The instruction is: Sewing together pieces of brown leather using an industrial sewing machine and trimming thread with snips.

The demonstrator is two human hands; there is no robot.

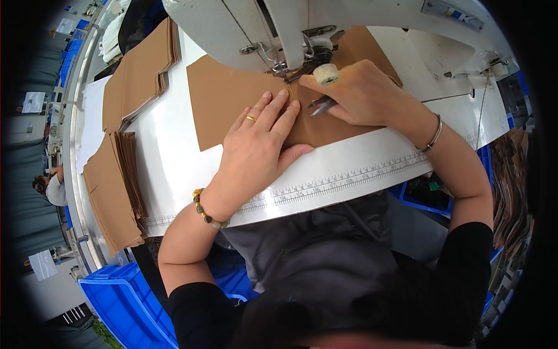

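A: Where is the work?
B: Brown piece (232,99) lies under the needle (289,81); left hand (258,145), fingers flat, open, presses it. Right hand (360,93) grips snips (321,105) beside the needle.
A: Progress?
B: Seam apparently just beginning; stacks (125,145) left of the needle wait on the counter (174,168).

- I see a white table (174,168) with a printed scale along its near edge.
- Two stacks (136,75) of brown cut pieces lie on the table's left part.
- A blue bin (125,302) stands on the floor at lower left; a second blue bin (427,200) sits under the table at right.
- A grey floor (40,291) shows at far left.
- A seated person (52,187) works at far left, well apart.
- Lighting is even and bright.
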